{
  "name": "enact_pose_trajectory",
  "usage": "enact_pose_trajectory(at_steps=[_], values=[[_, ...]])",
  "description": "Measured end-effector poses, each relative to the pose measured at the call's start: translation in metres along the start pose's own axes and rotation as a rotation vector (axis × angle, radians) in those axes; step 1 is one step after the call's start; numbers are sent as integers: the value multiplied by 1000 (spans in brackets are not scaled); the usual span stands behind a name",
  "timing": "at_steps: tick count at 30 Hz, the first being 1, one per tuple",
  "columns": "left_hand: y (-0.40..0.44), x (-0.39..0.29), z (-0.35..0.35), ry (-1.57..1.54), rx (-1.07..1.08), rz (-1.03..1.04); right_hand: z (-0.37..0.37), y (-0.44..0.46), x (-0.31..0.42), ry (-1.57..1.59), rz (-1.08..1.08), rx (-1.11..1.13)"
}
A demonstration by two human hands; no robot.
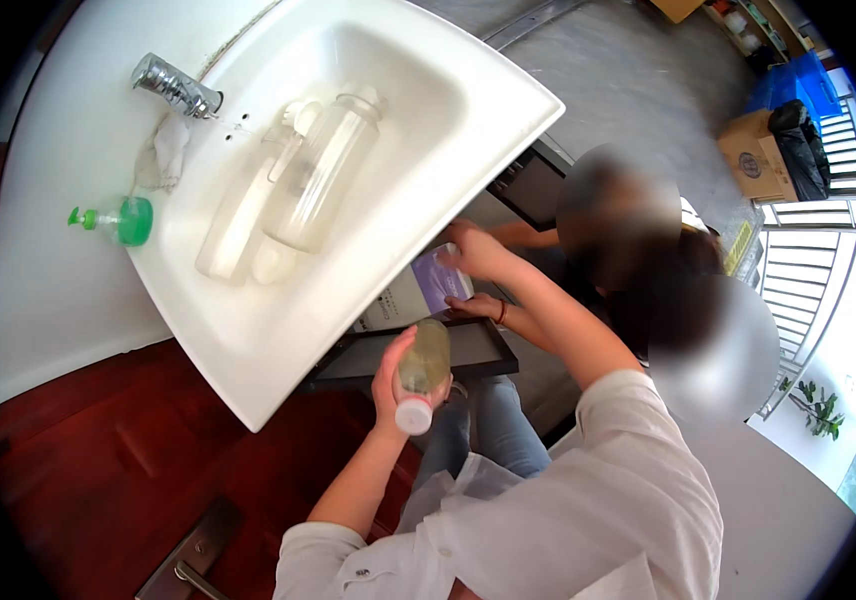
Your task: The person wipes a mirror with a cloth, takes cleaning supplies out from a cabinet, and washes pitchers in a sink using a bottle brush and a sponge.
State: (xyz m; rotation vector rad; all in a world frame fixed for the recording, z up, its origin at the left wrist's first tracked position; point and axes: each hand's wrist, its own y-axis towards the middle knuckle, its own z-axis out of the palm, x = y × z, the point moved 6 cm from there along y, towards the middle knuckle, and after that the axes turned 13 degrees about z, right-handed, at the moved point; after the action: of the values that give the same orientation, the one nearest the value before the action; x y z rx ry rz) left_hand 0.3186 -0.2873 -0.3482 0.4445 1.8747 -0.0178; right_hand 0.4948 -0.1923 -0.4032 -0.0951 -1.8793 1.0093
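My left hand (386, 385) is wrapped round a translucent bottle (426, 362) of pale yellowish-green tint, its pinkish-white cap facing me. My right hand (478, 252) is beside the sink's edge, at the upper end of a purple and white package (441, 280). Its fingers are blurred, so I cannot tell whether they grip the package. Another person's hand (478, 307), with a band at the wrist, touches the package's lower right side. Below the sink, an open cabinet door or drawer with a dark frame (488, 345) lies under the bottle.
The white sink (508, 90) holds clear plastic containers (323, 185). On its rim are a chrome tap (176, 85), a grey cloth (164, 152) and a green soap dispenser (133, 220). A person (648, 260) crouches at my right. Further back stands a cardboard box (753, 155).
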Motion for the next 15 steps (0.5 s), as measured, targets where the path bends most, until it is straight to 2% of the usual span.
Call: enact_pose_trajectory(at_steps=[1, 2, 3, 4, 6, 9, 11, 12, 15], values=[[-2, 0, -2, 52, -14, 64, -11, 60, -30, -370, -45, -339], [-9, 17, -2, 11, -40, -52, -24, 111, -51, -338, -99, -591], [7, -2, -6, 57, -26, 59, -36, 158, -74, -298, -145, -844], [6, -16, -1, -8, -14, 22, -54, 175, -96, -249, -5, -930], [3, 2, -9, 19, -42, -36, -74, 222, -121, -164, 210, -913], [0, 3, -11, -18, 7, -47, -95, 255, -138, -113, 319, -899], [1, 4, -8, -26, -8, 17, -105, 265, -141, -66, 318, -890], [3, 7, -5, -88, 55, -2, -109, 268, -139, -19, 304, -885], [0, 4, -10, -32, 56, -88, -107, 233, -128, 240, 252, -823]])
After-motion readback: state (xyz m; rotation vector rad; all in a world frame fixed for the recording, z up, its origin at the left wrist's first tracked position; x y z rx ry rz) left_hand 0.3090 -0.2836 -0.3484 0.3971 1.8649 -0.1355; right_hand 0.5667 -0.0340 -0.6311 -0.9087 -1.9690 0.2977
